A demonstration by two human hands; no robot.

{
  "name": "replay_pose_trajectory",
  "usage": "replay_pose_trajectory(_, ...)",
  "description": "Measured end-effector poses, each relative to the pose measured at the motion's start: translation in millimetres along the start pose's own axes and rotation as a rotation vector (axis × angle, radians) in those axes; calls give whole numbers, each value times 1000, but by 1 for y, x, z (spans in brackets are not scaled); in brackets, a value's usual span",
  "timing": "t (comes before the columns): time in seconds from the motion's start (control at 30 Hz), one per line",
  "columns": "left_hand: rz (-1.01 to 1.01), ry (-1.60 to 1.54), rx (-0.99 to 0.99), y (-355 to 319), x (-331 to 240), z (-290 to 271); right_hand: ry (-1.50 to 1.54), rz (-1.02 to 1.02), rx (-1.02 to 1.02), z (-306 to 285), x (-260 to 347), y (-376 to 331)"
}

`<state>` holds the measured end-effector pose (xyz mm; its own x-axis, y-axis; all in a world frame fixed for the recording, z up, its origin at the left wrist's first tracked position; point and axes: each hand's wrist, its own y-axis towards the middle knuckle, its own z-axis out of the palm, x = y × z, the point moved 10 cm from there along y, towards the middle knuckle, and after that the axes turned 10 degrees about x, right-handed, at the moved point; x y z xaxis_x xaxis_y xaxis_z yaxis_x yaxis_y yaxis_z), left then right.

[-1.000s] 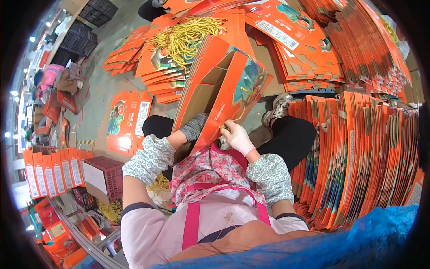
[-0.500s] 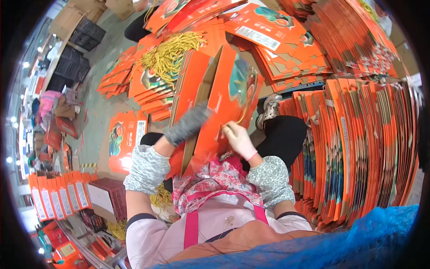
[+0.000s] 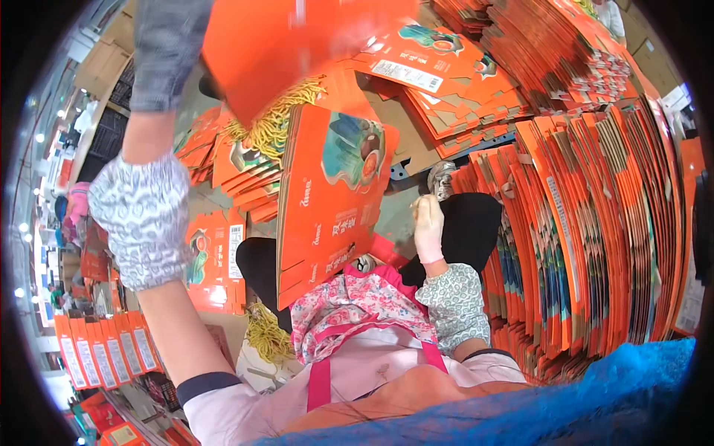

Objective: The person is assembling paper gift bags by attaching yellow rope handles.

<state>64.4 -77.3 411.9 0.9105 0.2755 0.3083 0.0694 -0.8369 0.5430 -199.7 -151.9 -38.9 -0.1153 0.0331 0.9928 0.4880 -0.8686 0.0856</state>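
My left hand [image 3: 172, 56], in a grey glove, is raised at the upper left with its fingertips cut off by the frame's edge. Beside it hangs a flat orange carton [image 3: 297, 44], blurred by motion, that it appears to hold up. More flat orange cartons [image 3: 335, 193] with a green picture lean upright between my knees. To their right is my right hand [image 3: 428, 221] in a white glove, apart from the cartons. Its fingers are pinched together; whatever may be between them is too small to make out. A bundle of yellow cords [image 3: 277, 119] lies on a carton pile behind.
A long row of folded orange cartons [image 3: 573, 230] stands at my right. Stacked cartons [image 3: 454, 82] lie ahead, higher piles [image 3: 558, 52] beyond. At left are a flat carton [image 3: 216, 260], upright boxes [image 3: 104, 353] and more yellow cord [image 3: 269, 334].
My left hand has swung up and to the left, with one orange carton lifted off the others. My right hand has come away from that carton, slightly to the right.
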Motion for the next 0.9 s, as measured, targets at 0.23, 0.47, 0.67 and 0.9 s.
replay_pose_trajectory(0.23, 587, 349, 333, 11, -121, 38, 265, -61, -400, -49, 35, -26)
replay_pose_trajectory(0.47, 1122, 34, 157, -120, -167, 57, 241, -121, -385, -61, 99, -19)
replay_pose_trajectory(0.67, 1005, -114, 284, -198, -163, 101, -286, -249, -93, 12, 91, 122)
replay_pose_trajectory(0.9, 939, -18, 599, -294, -178, 165, 12, 53, 224, 106, 27, 202)
